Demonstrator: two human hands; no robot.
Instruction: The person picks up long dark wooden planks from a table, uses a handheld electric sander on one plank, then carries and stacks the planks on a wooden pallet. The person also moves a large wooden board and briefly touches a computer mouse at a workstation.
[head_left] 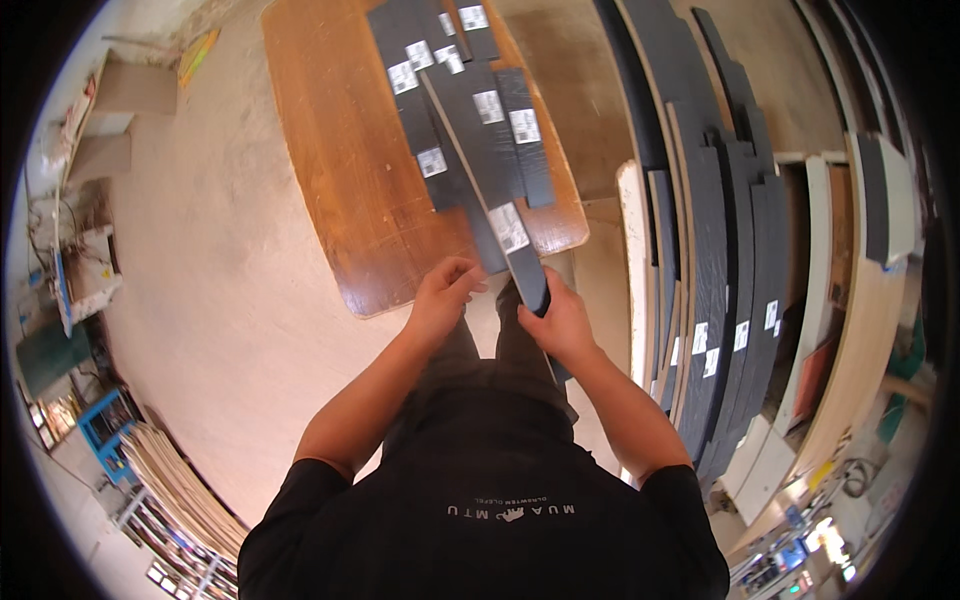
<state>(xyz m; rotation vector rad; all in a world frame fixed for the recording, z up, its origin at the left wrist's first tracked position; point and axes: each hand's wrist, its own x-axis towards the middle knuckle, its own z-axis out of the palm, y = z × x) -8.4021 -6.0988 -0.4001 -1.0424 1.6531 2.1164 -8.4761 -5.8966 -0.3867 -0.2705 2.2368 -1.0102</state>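
My right hand (560,318) is wrapped round the near end of a long dark grey board (527,275), which slants away over the table edge. A white label (508,228) is on this board, close to its near end. To the left of the board is my left hand (442,302), its fingers loosely bent and a little apart, with nothing visible in them. Several more dark boards (480,140) with white labels lie on the brown wooden table (340,170), side by side and partly overlapping.
On the right, a stack of long dark boards (740,270) with white labels stands close to my right arm. Pale wooden panels (855,350) are beyond it. Thin wooden strips (180,490) and a blue frame (105,430) are at the lower left.
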